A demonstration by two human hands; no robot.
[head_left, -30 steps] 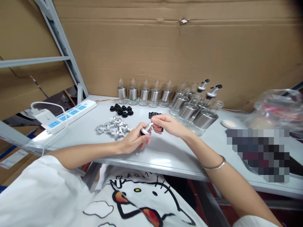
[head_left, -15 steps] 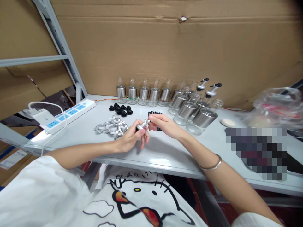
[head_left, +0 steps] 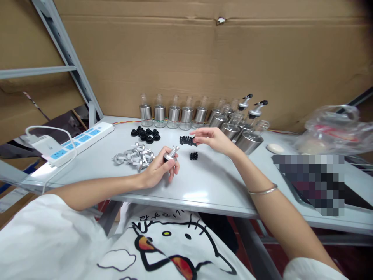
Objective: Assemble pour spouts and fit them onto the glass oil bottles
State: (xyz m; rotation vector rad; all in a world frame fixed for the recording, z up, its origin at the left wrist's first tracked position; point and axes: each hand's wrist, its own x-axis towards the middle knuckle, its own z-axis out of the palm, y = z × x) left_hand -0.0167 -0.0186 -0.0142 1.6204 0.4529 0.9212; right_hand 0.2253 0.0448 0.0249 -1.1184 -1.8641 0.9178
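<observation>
My left hand (head_left: 161, 165) is closed around a silver pour spout (head_left: 171, 154) with a black base, its narrow tube tilted up to the right. Over the right end of a row of small black flip caps (head_left: 186, 140) reaches my right hand (head_left: 214, 140), thumb and fingers apart. Nearer to me lies a smaller cluster of tiny black parts (head_left: 194, 156). Left of my left hand is a heap of silver pour spouts (head_left: 136, 156). Black ribbed stoppers (head_left: 145, 134) are gathered behind that heap.
Glass bottles with steel sleeves (head_left: 174, 114) line the back. More bottles stand at right, two with fitted pourers (head_left: 255, 110). A power strip (head_left: 81, 142) lies at left. At right are a white oval object (head_left: 275, 148), a plastic bag (head_left: 335, 132) and a blurred dark item.
My right hand has left the spout and moved away to the flip caps, uncovering the small black parts. My left hand still holds the spout. The view has shifted slightly.
</observation>
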